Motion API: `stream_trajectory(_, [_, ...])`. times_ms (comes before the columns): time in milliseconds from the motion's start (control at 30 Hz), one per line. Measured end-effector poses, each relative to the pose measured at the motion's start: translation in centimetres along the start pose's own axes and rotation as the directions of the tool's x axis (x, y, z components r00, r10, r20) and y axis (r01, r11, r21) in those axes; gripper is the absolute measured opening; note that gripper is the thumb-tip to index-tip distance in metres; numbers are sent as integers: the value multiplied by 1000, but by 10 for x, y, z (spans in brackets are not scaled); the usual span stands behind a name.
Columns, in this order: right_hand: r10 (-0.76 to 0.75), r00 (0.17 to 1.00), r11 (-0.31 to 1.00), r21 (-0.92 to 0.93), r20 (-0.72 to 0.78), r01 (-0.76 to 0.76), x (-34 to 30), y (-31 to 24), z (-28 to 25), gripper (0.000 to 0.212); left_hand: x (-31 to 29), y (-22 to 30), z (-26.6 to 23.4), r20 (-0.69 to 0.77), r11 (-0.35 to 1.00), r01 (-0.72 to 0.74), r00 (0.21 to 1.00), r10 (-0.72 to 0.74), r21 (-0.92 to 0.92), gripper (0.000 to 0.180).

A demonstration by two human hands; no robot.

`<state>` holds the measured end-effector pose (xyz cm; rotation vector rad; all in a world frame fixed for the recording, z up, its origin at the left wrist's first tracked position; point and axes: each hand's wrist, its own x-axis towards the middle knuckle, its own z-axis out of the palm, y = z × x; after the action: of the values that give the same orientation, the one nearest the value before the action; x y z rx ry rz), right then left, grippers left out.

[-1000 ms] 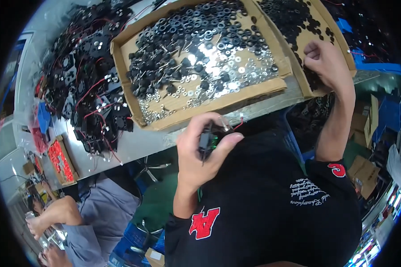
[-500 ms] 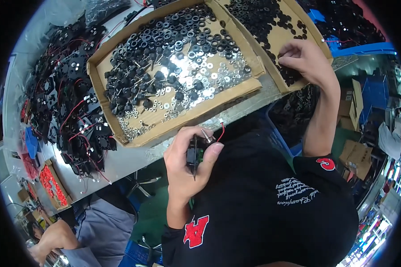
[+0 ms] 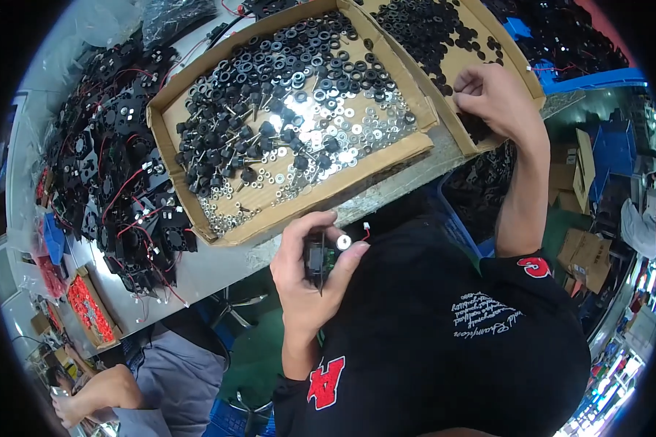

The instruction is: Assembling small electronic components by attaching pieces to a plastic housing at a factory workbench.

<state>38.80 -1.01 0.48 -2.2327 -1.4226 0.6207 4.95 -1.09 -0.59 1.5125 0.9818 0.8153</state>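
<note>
In front of my chest, my left hand (image 3: 296, 288) is closed around a small black fan (image 3: 315, 261), seen edge-on between thumb and fingers. A round silvery metal end (image 3: 344, 242) with a hole in its middle shows at the fingertips. From the fan, a short red wire with a white plug (image 3: 366, 226) sticks out. My right hand (image 3: 499, 102) is at the near part of the right cardboard tray (image 3: 482, 28), among small black rings (image 3: 435, 54). Its fingers are curled together; whatever they hold is hidden.
A wider cardboard tray (image 3: 328, 180) holds black rings, washers, nuts and black knobs with metal shafts. Many black fans (image 3: 124, 175) with red wires lie heaped at left. A box of red parts (image 3: 90, 309) sits near a seated person in grey (image 3: 175, 371). A blue crate edge (image 3: 594, 81) is far right.
The metal end in my left hand has turned to face upward, showing its hole. My right hand has shifted slightly left and its fingers have curled in more. The view has shifted a little.
</note>
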Motion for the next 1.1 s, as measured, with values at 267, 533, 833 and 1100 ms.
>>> stream_trajectory(267, [-86, 980, 905, 397, -181, 153, -30, -29, 1, 16, 5, -1, 5, 75, 999, -50, 996, 49, 14, 47])
stream_trajectory(533, [-696, 717, 497, 697, -36, 517, -59, -94, 54, 21, 7, -3, 7, 83, 980, -156, 986, 146, 122, 48])
stream_trajectory(833, [-480, 865, 615, 759, 147, 212, -75, -99, 67, 27, 3, -5, 11, 40, 975, -176, 984, 172, 133, 52])
stream_trajectory(1100, [-347, 844, 513, 836, 409, -194, -79, -93, 77, 24, -1, -6, 9, -15, 974, -161, 986, 165, 161, 56])
